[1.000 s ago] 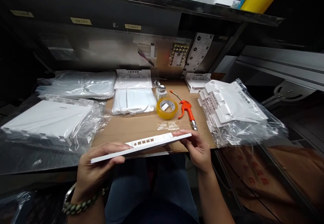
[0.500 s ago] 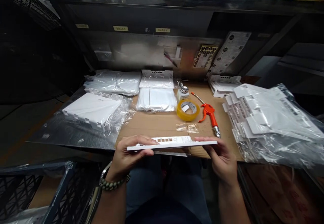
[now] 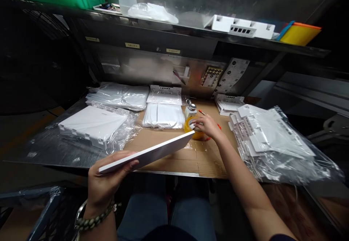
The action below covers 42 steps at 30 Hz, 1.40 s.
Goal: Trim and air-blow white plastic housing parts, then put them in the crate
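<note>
My left hand (image 3: pixel 110 177) grips a flat white plastic casing (image 3: pixel 152 153) by its left end, thumb against the near face. The casing is tilted, its right end raised above the cardboard. My right hand (image 3: pixel 208 125) reaches over the yellow tape roll (image 3: pixel 199 135), its fingers pinched at a small white block (image 3: pixel 192 126) inside the ring. Behind the roll stands a white bottle with a metal cap (image 3: pixel 190 111). An orange air blow gun (image 3: pixel 219 126) is mostly hidden by my right hand and forearm.
Bagged white casings (image 3: pixel 272 135) are piled at the right, and another bagged casing (image 3: pixel 92 123) lies at the left. Flat plastic bags (image 3: pixel 117 95) and a white stack (image 3: pixel 163 115) sit at the back. A metal shelf (image 3: pixel 191 28) overhangs the bench.
My right hand has let go of the casing and moved forward to the tape roll. My left hand has shifted left, tilting the casing up at its right end. The view has lifted.
</note>
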### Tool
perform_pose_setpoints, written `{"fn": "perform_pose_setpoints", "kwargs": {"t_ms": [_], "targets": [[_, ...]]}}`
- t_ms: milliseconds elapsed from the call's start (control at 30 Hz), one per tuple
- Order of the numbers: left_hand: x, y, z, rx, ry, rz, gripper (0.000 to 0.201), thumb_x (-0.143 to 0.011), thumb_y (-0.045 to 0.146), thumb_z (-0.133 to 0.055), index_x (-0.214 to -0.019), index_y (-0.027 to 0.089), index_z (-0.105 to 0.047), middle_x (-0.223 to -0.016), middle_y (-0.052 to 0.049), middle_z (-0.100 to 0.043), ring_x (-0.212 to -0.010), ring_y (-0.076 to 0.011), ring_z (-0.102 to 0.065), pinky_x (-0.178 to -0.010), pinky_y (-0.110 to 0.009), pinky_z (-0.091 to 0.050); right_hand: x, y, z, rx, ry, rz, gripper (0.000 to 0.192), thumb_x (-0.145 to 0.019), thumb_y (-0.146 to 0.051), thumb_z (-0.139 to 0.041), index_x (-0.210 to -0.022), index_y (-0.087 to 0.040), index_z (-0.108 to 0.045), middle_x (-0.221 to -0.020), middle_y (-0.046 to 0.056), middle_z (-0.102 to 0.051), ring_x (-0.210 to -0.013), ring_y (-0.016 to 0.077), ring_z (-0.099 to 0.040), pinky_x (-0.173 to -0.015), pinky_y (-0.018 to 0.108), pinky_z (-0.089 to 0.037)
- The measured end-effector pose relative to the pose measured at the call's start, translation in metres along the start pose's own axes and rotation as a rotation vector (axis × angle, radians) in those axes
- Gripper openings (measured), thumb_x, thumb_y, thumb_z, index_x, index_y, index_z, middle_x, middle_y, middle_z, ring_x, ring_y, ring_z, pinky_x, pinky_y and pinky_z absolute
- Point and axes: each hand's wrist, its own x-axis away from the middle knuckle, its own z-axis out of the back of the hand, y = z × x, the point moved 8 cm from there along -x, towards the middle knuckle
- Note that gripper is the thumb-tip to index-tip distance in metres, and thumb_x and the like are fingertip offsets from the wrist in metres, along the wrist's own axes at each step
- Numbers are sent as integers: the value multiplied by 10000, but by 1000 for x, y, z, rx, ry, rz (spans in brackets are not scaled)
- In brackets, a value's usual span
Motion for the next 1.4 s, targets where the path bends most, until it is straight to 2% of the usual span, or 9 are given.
{"fn": "perform_pose_setpoints", "kwargs": {"t_ms": [100, 200, 267, 433, 500, 633, 833, 1033, 1400], "targets": [[2, 5, 6, -69, 32, -47, 188, -842, 161, -850, -973, 291, -812, -925, 76, -807, -826, -105, -753, -818, -149, -599, -24, 14, -18, 102, -102, -5, 230, -745, -99, -791, -897, -268, -831, -910, 50, -778, -1028, 282, -686, -927, 372, -518], [5, 5, 13, -107, 81, -72, 214, -840, 151, -851, -997, 289, -808, -959, 72, -807, -846, -110, -753, -847, -163, -597, -24, 16, -25, 170, -130, -2, 201, -750, -116, -788, -891, -259, -800, -994, 55, -766, -1063, 267, -677, -906, 324, -505], [7, 1, 17, -115, 120, -63, 218, -841, 156, -851, -1006, 291, -805, -968, 73, -806, -853, -112, -750, -854, -166, -593, -21, 17, -16, 190, -99, -25, 142, -833, -210, -750, -970, -239, -768, -1105, 83, -751, -1107, 271, -669, -909, 320, -501], [9, -1, 13, -99, 160, -54, 232, -845, 149, -844, -1015, 301, -804, -972, 73, -798, -858, -118, -741, -856, -188, -591, -35, 30, 21, 183, 80, -211, 400, -1056, -370, -392, -1341, -144, -558, -1175, 175, -738, -986, 298, -704, -810, 358, -509], [8, 1, 7, -101, 145, -70, 237, -851, 137, -836, -1021, 299, -801, -977, 64, -798, -865, -124, -742, -861, -199, -590, -47, 33, 24, 165, 116, -267, 438, -1048, -430, -426, -1358, -147, -550, -1192, 178, -743, -1013, 308, -709, -808, 350, -506], [9, 6, -1, -119, 80, -95, 207, -875, 143, -814, -1023, 287, -795, -970, 49, -799, -871, -134, -752, -856, -205, -590, -64, 36, 12, 125, 119, -324, 449, -932, -499, -666, -1281, -217, -647, -1190, 118, -769, -1068, 296, -714, -833, 319, -498], [12, 8, 7, -121, 83, -93, 204, -885, 159, -807, -1047, 283, -796, -991, 35, -805, -888, -152, -762, -874, -222, -599, -64, 38, 3, 87, 121, -354, 445, -909, -497, -693, -1264, -234, -641, -1243, 88, -759, -1126, 272, -704, -874, 303, -486], [10, 14, -1, -135, 84, -166, 269, -873, 92, -796, -1087, 256, -792, -1008, -3, -804, -907, -186, -768, -871, -272, -612, -66, 41, 20, 127, 130, -402, 494, -1048, -493, -382, -1286, -106, -577, -1170, 204, -746, -986, 291, -712, -791, 335, -492], [12, 16, -14, -131, 111, -152, 308, -896, 58, -757, -1134, 253, -774, -1086, -14, -796, -1030, -210, -752, -985, -334, -583, -73, 7, 36, 203, 188, -191, 194, -953, -306, -615, -981, -222, -788, -1195, 105, -679, -1067, 265, -644, -853, 334, -478]]}}
